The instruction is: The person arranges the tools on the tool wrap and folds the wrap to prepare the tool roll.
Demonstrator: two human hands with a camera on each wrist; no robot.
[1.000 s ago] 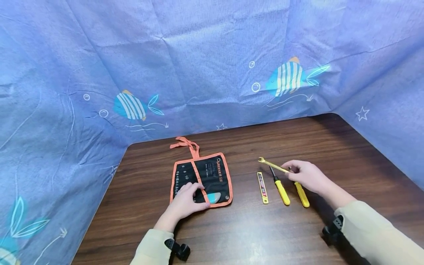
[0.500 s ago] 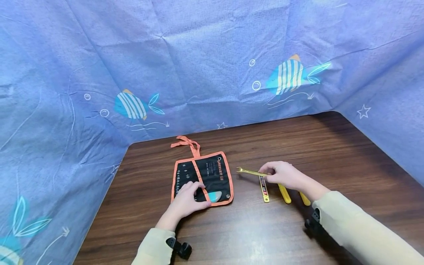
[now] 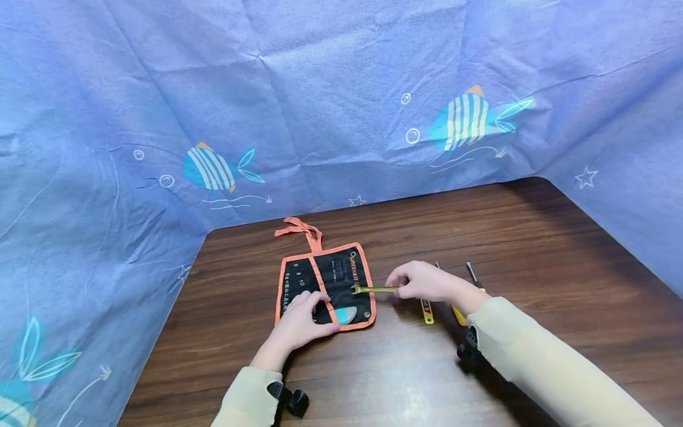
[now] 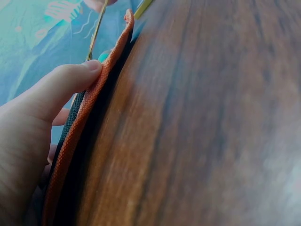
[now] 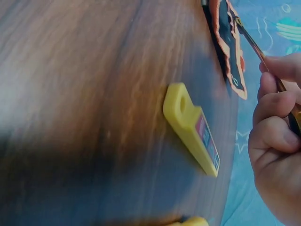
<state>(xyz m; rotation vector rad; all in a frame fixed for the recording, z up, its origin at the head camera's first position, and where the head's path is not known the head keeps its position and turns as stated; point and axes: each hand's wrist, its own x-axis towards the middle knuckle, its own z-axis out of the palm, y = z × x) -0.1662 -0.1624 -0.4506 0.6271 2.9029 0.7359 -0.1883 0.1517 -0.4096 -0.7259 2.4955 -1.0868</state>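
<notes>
Wrench [image 3: 375,289] over pouch edge [image 3: 367,273], open tabletop [image 3: 373,367] nearside

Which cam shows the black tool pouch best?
Head. It shows nearly the whole face of the black pouch, lettering and orange ties included, with the left hand over the lower left part. Left wrist: mostly its orange edge, seen edge-on. Right wrist: just a slanted part at the picture's top.

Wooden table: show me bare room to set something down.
Free: the table between the two sleeves; its right side, between rightmost screwdriver and blue cloth. Crowded: pouch to screwdriver, where left hand, right hand, wrench and yellow tools cluster.
</notes>
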